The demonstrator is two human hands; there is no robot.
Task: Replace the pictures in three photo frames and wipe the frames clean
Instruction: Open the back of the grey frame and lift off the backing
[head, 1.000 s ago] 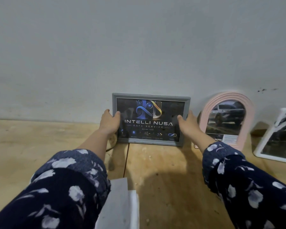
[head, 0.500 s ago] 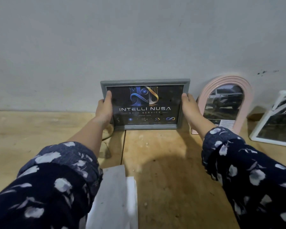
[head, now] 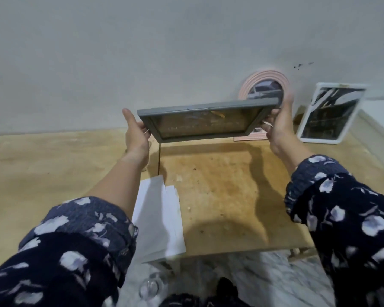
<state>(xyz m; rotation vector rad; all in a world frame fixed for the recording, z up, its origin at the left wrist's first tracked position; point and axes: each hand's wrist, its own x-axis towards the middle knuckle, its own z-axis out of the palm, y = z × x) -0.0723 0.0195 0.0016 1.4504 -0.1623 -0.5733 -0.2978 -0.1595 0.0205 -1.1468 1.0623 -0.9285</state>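
A grey rectangular photo frame (head: 205,120) with a dark logo picture hangs in the air above the wooden table (head: 220,185), tipped nearly flat with its glass facing me. My left hand (head: 135,134) grips its left end and my right hand (head: 279,127) grips its right end. Behind it a pink arched frame (head: 264,85) with a car photo leans on the wall, mostly hidden by the grey frame. A white rectangular frame (head: 331,114) leans against the wall at the right.
A stack of white paper sheets (head: 160,218) lies on the table near its front edge, between my arms. Below the edge is a marbled floor with a clear glass object (head: 150,286). A grey wall (head: 164,52) backs the table.
Both hands have lifted the grey frame off the table, away from the wall, and tilted it from upright to nearly flat. My view has dropped toward the table's front edge.
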